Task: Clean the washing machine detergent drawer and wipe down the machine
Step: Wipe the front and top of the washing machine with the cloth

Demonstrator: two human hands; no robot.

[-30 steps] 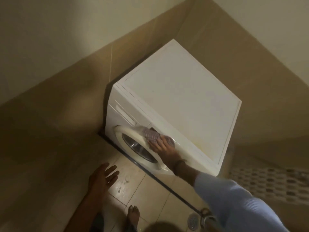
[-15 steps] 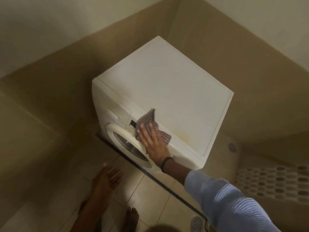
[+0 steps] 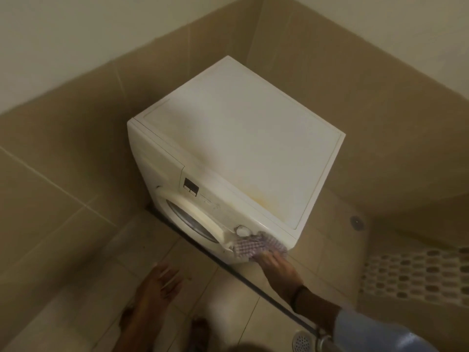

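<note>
Two hands: right hand [image 3: 276, 266], flat, presses a checked cloth [image 3: 253, 246] on the washing machine [image 3: 162, 168]'s front right corner, mid-wipe; left hand [image 3: 162, 280] hangs spread, empty. Yellowed top [image 3: 253, 148] likely next.

Pretty sure this is a home bathroom or wet-room laundry nook. A white front-load washing machine [image 3: 253, 138] sits in a corner. There are beige wall tiles [image 3: 76, 138] behind and left of it with plain paint above, pale floor tiles [image 3: 157, 245] in front, a metal floor drain [image 3: 302, 341] front-right, and pebble mosaic [image 3: 416, 275] further right.
</note>
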